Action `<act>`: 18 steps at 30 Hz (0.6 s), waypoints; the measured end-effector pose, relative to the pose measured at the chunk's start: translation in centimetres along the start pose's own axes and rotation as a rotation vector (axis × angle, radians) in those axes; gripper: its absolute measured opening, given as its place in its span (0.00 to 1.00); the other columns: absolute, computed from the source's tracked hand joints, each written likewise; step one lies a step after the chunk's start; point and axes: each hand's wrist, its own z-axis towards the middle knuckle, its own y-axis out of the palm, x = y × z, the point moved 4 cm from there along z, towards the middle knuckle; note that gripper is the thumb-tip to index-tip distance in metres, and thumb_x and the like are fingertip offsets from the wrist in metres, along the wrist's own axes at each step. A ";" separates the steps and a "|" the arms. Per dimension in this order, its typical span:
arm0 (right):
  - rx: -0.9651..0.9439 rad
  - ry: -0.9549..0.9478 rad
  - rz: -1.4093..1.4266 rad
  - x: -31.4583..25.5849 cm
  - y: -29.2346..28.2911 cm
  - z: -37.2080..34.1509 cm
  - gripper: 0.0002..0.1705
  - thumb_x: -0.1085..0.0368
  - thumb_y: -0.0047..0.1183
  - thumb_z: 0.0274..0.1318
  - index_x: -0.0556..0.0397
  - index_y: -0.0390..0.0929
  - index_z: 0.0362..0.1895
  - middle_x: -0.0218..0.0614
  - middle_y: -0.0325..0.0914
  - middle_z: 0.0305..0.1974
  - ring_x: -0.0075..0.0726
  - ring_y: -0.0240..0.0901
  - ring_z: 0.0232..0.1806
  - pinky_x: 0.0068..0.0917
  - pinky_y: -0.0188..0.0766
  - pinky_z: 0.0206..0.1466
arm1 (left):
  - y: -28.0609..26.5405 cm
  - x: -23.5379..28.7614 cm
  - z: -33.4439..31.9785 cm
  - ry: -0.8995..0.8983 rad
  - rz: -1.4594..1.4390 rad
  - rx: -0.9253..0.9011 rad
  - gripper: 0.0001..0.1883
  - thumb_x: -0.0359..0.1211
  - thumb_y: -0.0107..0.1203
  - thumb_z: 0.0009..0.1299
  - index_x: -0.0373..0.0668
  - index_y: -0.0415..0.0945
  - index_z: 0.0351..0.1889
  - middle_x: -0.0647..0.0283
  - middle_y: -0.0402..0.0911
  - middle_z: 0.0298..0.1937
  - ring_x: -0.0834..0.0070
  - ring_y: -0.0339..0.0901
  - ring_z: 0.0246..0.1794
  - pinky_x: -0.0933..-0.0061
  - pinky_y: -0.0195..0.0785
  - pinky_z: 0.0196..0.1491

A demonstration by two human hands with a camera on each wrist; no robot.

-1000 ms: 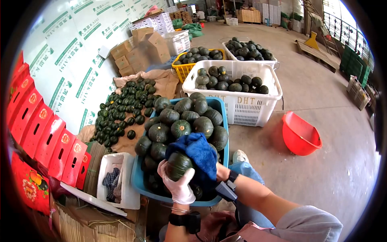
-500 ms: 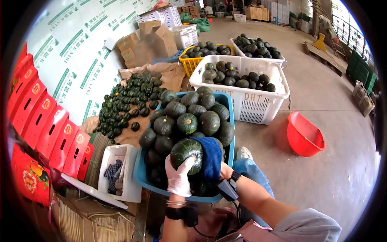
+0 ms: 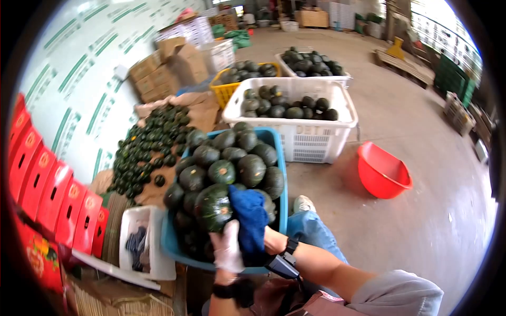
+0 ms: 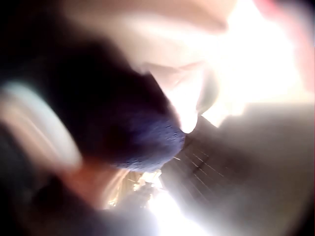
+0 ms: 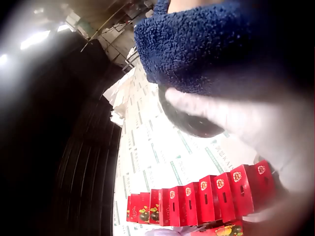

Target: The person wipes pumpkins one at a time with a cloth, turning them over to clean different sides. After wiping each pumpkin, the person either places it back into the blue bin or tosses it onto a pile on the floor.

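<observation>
Where blue cloth (image 3: 247, 216) meets it, round squash (image 3: 212, 205), glossy, dark green.

Head view: from above, forward and down, wide, taking in blue tub (image 3: 283, 179) and concrete floor (image 3: 390, 113); left wrist view: very near, blurred, onto a dark rounded surface (image 4: 152, 142); right wrist view: near, past a blue towel (image 5: 197, 49), toward printed wall panels (image 5: 140, 167) and red cartons (image 5: 208, 209); shared by head and right wrist views: towel, panels, cartons
</observation>
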 end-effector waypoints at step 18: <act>0.014 -0.529 0.040 -0.5 1.3 -0.4 0.33 0.62 0.66 0.43 0.58 0.71 0.56 0.49 0.77 0.48 0.50 0.76 0.48 0.37 0.72 0.53 | -0.6 2.8 1.0 -0.041 -0.373 -0.028 0.40 0.20 0.64 0.57 0.42 0.59 0.69 0.60 0.74 0.58 0.73 0.74 0.54 0.70 0.72 0.57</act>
